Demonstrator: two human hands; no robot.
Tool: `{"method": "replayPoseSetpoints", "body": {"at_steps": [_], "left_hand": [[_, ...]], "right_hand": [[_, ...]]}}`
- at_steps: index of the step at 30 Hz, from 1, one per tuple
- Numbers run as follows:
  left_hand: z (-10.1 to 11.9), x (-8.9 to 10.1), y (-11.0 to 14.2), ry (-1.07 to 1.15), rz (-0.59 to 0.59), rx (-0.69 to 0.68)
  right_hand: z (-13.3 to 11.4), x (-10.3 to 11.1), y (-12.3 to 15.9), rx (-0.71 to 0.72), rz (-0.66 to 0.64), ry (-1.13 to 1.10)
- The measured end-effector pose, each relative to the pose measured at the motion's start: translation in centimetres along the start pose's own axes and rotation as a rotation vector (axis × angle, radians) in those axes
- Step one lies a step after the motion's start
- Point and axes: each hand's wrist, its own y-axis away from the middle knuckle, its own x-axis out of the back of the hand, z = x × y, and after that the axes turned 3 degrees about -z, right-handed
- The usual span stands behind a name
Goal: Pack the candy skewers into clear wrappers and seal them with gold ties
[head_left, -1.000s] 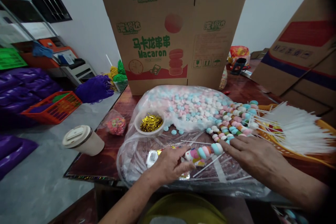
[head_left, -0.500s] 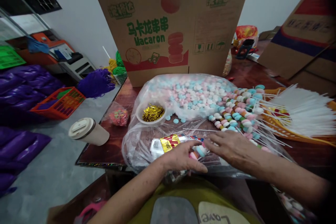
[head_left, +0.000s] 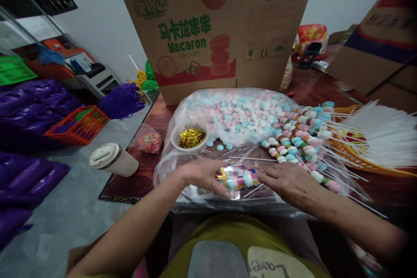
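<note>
A clear printed candy bag (head_left: 240,178) lies across the space between my hands, with pale blue, white and pink marshmallow candies inside. My left hand (head_left: 205,177) is closed around its left end, where some gold shows. At the other end, my right hand (head_left: 285,182) has its fingers together against the bag; its exact grip is partly hidden. Skewered candies (head_left: 298,139) lie in a pile beyond my right hand. White sticks (head_left: 252,158) lie on the plastic sheet just behind and below the bag. Behind them, loose candies (head_left: 247,115) fill a large clear bag.
A white bowl (head_left: 176,139) of gold twist ties stands at left, near a small bag of red candies (head_left: 150,141) and a lidded cup (head_left: 120,160). At right, an orange basket (head_left: 365,163) holds white sticks. A tall carton (head_left: 202,30) stands behind.
The printed wrapper, earlier left of the skewered candies, now surrounds them. My left hand has shifted left and slightly up. My right hand stays near the right end.
</note>
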Motion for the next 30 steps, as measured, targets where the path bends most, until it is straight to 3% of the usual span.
{"method": "replayPoseSetpoints", "body": {"at_steps": [3,8,12,15,20,24,30], "left_hand": [[-0.5,0.1,1.0,-0.113,-0.122,0.025],[0.0,-1.7,0.5,-0.145,-0.061,0.126],[0.6,-1.0,1.0,-0.2,-0.052,0.111],[0.5,-0.5,1.3,-0.037,-0.144,0.065],[0.3,-1.5,0.6,0.482,-0.353,0.05],[0.5,-2.5,-0.1,0.787,-0.496,0.117],[0.4,-3.7,-1.1,0.6,-0.401,0.2]], "right_hand": [[0.3,1.5,0.1,0.063,-0.045,0.069],[0.1,3.0,-0.3,0.086,-0.083,0.034],[0.6,3.8,0.2,0.04,-0.194,-0.089],[0.8,4.6,0.5,0.055,-0.142,-0.014],[0.5,6.1,0.3,0.187,0.129,0.211],[-0.6,5.5,0.2,0.247,0.16,0.218],[-2.5,2.6,-0.8,0.207,0.051,0.125]]}}
